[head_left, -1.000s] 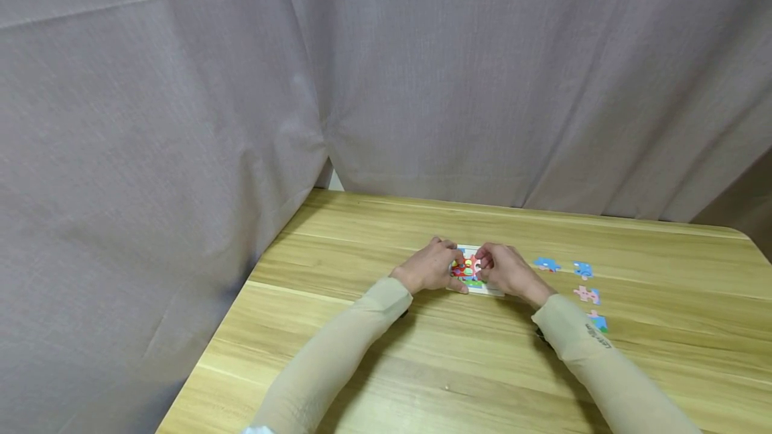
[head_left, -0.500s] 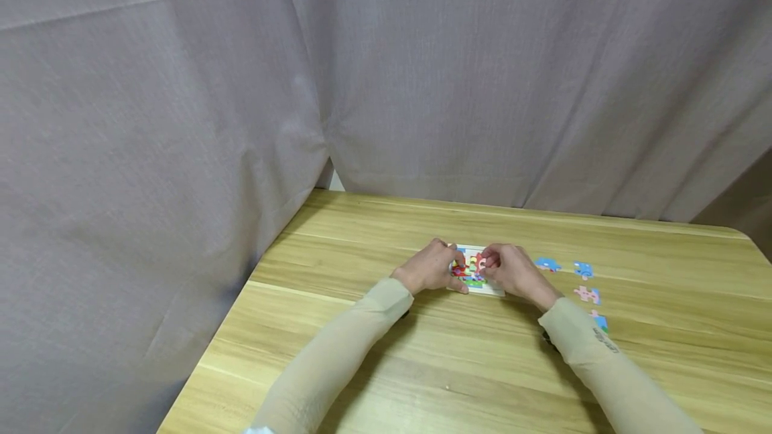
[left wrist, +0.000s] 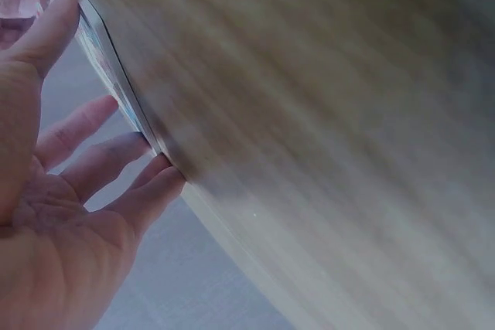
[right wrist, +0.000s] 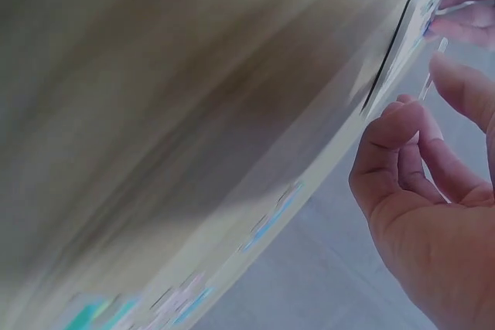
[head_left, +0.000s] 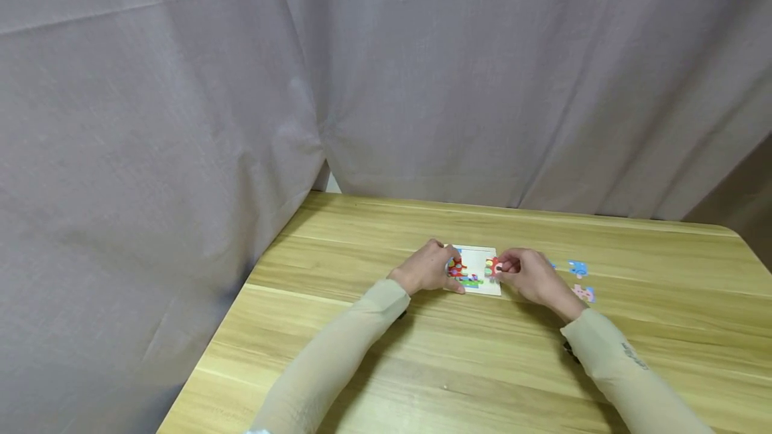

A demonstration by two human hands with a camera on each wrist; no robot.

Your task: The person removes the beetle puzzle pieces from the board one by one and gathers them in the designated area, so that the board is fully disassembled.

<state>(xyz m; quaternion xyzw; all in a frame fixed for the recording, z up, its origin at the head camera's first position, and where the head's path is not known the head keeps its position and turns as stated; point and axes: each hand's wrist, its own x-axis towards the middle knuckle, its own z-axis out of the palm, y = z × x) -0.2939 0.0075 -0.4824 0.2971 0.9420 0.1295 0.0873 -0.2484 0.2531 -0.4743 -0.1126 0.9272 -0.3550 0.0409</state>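
Puzzle board [head_left: 474, 258], one, pale-framed, flat on the worktop [head_left: 350, 253], landmark for this entry; left hand [head_left: 425, 270], thumb at the board's near side and fingers at its far side, gripping the left end; right hand [head_left: 535, 278], pinching a red piece [head_left: 492, 266] at the board's right edge, the piece seemingly lifted off the surface; dotted red section [head_left: 461, 270] and green strip [head_left: 473, 282], lying within the board, toward its left and near sides; blue piece [head_left: 577, 268] and pink piece [head_left: 583, 293], loose, to the right of the board. Risks, as judged: the pinch takes the red piece by one side only, so a slackened finger could let it swivel or fall across the board's rim; knobs lowered out of line could ride up on the dotted red section and unseat it; an eased left hand could let the board skid; a low right wrist could brush the loose pieces. Differences from the head view half a second ago: red piece and right hand shifted toward the board's right edge, more bare white left behind them; left hand unchanged at the board's left end; green-and-blue piece [right wrist: 87, 314], then partly visible right of the board, now covered by the right sleeve [head_left: 630, 370] there, glimpsed only from the right wrist.
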